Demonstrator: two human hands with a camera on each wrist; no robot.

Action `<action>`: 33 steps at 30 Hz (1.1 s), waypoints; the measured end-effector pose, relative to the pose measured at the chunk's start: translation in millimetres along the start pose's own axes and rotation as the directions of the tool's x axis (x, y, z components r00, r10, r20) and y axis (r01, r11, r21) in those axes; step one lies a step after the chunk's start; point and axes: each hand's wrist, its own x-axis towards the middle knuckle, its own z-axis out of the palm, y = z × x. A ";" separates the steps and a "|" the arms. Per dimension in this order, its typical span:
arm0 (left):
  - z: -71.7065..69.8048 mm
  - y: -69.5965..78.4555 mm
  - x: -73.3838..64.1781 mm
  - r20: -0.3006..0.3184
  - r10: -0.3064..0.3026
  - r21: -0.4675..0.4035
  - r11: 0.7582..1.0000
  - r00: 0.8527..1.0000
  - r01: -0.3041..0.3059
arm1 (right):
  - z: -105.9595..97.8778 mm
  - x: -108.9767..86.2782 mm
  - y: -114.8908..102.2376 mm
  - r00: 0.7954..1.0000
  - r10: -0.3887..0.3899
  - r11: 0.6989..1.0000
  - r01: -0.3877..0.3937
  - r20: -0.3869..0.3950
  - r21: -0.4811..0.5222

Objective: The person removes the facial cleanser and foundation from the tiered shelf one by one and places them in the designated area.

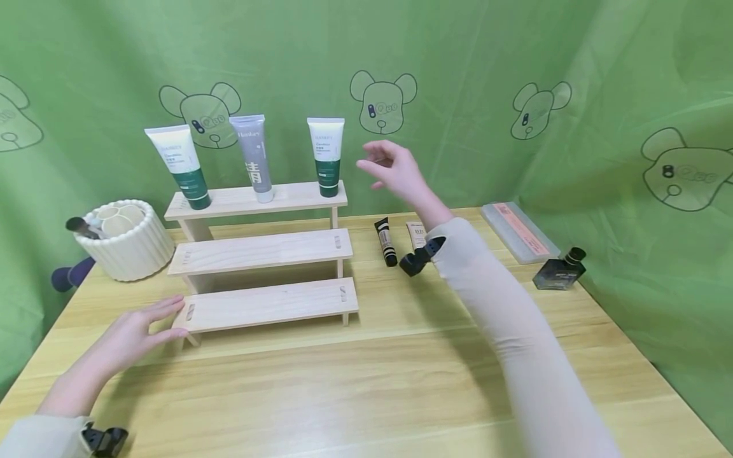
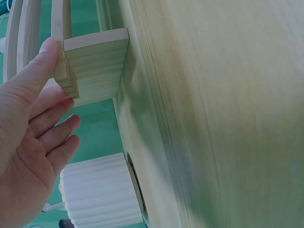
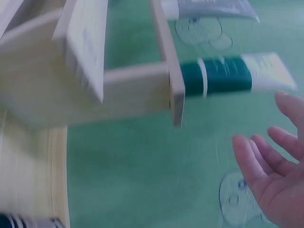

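A pale wooden three-step rack (image 1: 269, 305) stands on the table. My left hand (image 1: 128, 334) holds the left end of its lowest step, thumb at the front edge and index finger at the back; in the left wrist view the thumb (image 2: 40, 66) touches the board's end. Three tubes stand on the top step: a white-and-green tube (image 1: 182, 166) at left, a grey tube (image 1: 254, 159) in the middle, another white-and-green tube (image 1: 327, 156) at right. Just right of that last tube, my right hand (image 1: 395, 172) hovers with loosely bent fingers, apart from it and holding nothing.
Left of the rack is a ribbed white pot (image 1: 134, 248) holding brushes and puffs. To the right lie a small black tube (image 1: 386, 242), a pale BB tube (image 1: 417, 235) partly behind my wrist, a translucent flat case (image 1: 518, 232) and a dark bottle (image 1: 560, 272). Green curtain (image 1: 458, 51) surrounds the table.
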 end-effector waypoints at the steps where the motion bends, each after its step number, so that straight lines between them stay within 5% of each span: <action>1: 0.1 0.0 -0.1 -0.004 0.002 0.002 1.000 1.000 -0.002 | 4.2 1.5 -3.0 1.000 -0.007 1.000 0.007 0.003 0.016; 13: 0.7 0.3 0.1 0.002 0.003 -0.003 1.000 1.000 -0.002 | 37.8 12.6 -15.2 0.999 0.042 0.993 -0.042 -0.006 0.109; 33: 0.9 0.2 -0.5 -0.007 0.006 -0.003 1.000 1.000 -0.006 | 44.3 15.6 -13.9 0.998 0.066 0.971 -0.058 -0.024 0.233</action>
